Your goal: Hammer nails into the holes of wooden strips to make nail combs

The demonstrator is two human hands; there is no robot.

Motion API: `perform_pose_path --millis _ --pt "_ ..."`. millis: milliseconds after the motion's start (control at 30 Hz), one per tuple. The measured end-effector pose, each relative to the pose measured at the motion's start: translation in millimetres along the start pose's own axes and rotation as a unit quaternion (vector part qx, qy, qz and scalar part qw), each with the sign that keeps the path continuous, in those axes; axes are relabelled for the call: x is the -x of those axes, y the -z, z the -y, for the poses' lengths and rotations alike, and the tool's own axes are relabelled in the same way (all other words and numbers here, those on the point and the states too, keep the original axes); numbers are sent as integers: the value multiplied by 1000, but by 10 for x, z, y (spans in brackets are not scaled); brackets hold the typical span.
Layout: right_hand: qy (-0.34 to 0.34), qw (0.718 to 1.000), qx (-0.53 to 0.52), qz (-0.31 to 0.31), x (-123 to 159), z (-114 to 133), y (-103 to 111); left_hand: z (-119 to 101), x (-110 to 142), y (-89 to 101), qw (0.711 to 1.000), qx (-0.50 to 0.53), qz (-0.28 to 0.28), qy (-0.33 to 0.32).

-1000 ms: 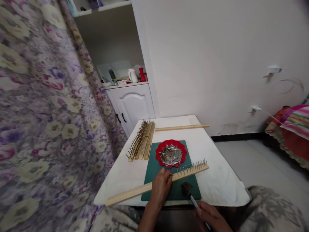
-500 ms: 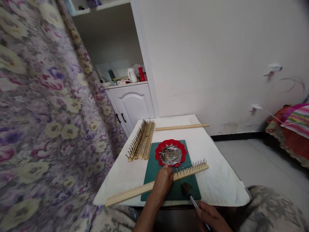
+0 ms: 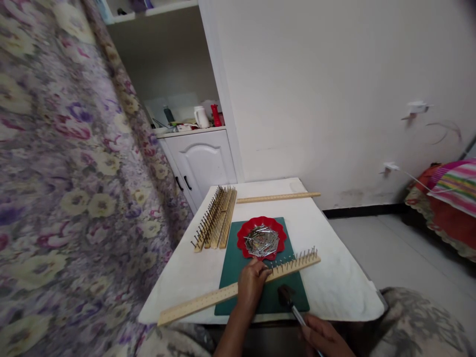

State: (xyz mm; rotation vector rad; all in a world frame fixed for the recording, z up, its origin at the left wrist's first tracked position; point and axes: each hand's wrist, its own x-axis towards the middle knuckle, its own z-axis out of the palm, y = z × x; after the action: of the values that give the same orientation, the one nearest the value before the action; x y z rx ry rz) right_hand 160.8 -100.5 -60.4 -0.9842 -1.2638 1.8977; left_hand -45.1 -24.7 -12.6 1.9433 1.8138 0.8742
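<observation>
A pale wooden strip [image 3: 201, 301] with rows of small holes lies slantwise across a green mat [image 3: 227, 255]. Several upright nails [image 3: 297, 259] stand in its right part. My left hand [image 3: 252, 281] rests over the strip's middle, thumb and fingers pinched on a nail at the left end of that row; the fingers mostly hide it. My right hand [image 3: 323, 336] is closed around the handle of a hammer [image 3: 287, 296], whose dark, blurred head hovers over the mat's near right part. Just beyond my left hand sits a red scalloped bowl [image 3: 243, 249] full of loose nails [image 3: 262, 240].
More wooden strips [image 3: 215, 223], several bristling with nails, lie side by side at the table's left. Another strip [image 3: 278, 198] lies along the far edge of the white-covered table [image 3: 334, 292]. A floral curtain [image 3: 92, 198] hangs at left, and a white cabinet [image 3: 203, 163] stands behind.
The view has shifted slightly. My left hand's fingers have opened out a little toward the row of nails, still pinched at the strip. The hammer stays at about the same place over the mat.
</observation>
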Motion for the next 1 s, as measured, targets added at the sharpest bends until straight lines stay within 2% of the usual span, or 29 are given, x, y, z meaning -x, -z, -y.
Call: perform_pose_path --millis 167,333,467,633,733,1000 --pt "16 1000 25 -1 14 142 -51 24 3 -29 1000 -13 -1 -1" --pt "17 1000 22 -4 -22 560 -214 13 5 -44 1000 -26 -2 0" --pt "40 999 2 5 -202 837 -312 -9 12 -39 1000 -22 -10 -1" --pt "43 999 29 1 -383 835 -330 -15 5 -40 1000 -14 6 16" --pt "41 998 43 -1 -387 794 -327 -6 -2 -46 999 -25 10 32" --pt "42 998 45 6 -357 830 -357 -6 15 -47 1000 -15 7 20"
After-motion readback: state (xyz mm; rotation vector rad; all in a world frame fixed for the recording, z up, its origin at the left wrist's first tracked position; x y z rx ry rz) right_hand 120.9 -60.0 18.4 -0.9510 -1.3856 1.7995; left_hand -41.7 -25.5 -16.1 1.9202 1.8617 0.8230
